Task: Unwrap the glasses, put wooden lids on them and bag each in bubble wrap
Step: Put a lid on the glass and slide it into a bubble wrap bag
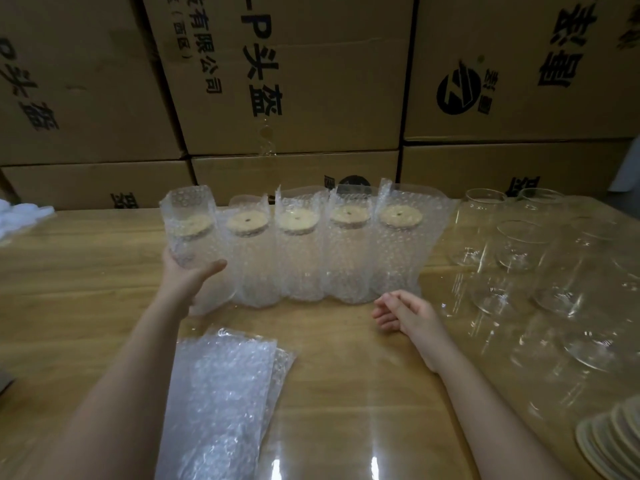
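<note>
Bagged glass (188, 237) gripped by left hand (183, 277), beside 4 others.

Five bagged glasses (299, 251) are standing in a row across the table (86, 289), with cardboard boxes (311, 81) stacked behind. The left hand (187, 277) is gripping the leftmost bagged glass (188, 237). Bare glasses (519, 247) are sitting to the right, with lids (609, 441) lying before them. Flat bubble wrap bags (221, 393) are lying before the row, left of the right hand (405, 313).
</note>
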A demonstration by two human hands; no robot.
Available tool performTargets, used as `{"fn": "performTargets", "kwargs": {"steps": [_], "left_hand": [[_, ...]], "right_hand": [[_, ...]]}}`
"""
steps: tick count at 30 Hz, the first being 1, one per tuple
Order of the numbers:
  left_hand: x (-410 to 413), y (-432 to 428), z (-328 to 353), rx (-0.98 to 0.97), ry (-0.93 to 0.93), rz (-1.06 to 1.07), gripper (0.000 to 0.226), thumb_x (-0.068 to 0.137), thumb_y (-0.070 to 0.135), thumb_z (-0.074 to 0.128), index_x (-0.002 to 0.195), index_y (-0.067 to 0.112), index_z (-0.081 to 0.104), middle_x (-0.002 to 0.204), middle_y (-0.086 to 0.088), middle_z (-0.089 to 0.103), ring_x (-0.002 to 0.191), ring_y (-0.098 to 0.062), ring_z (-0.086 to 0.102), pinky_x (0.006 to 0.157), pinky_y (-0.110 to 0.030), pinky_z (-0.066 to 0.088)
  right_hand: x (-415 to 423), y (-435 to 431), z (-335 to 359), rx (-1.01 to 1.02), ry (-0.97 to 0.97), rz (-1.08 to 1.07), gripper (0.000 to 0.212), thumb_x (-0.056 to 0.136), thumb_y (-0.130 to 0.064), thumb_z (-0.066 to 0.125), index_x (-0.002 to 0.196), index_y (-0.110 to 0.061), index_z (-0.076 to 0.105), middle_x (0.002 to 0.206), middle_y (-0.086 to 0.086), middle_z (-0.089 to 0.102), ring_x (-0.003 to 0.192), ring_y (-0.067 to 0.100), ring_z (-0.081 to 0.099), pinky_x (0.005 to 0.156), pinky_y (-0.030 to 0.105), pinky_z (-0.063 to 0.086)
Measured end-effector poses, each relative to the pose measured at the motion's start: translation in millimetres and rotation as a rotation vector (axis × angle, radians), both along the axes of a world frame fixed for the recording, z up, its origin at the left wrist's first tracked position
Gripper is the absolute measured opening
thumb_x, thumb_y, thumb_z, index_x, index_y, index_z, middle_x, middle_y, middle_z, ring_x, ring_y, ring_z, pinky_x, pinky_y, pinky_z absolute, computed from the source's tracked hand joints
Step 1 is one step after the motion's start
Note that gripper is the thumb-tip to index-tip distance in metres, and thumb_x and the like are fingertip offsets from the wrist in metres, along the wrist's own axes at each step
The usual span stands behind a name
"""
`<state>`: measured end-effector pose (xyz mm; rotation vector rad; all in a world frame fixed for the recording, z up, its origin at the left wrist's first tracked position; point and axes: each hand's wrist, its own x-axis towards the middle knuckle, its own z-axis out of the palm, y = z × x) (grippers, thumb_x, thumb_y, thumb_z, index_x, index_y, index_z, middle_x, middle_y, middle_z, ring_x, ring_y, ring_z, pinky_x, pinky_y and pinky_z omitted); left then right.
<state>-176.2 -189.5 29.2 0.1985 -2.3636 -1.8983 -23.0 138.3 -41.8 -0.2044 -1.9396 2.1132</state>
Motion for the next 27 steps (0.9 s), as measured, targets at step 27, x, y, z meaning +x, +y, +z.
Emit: {"fn": "performTargets", "kwargs": {"steps": [27], "left_hand": [[-9,-7,-7,-0.06,0.017,-0.099,0.105,0.064,0.029,0.087,0.146,0.026,0.021,0.14,-0.006,0.045,0.122,-0.033,0.049,0.09,-0.061,0.047]], "right_hand": [[-1,3,-3,0.021,0.014,0.023,0.02,0.094,-0.022,0.056,0.089,-0.007,0.067,0.076,0.007,0.072,0.069,0.015,0.067,0.063,0.022,0.054]]}}
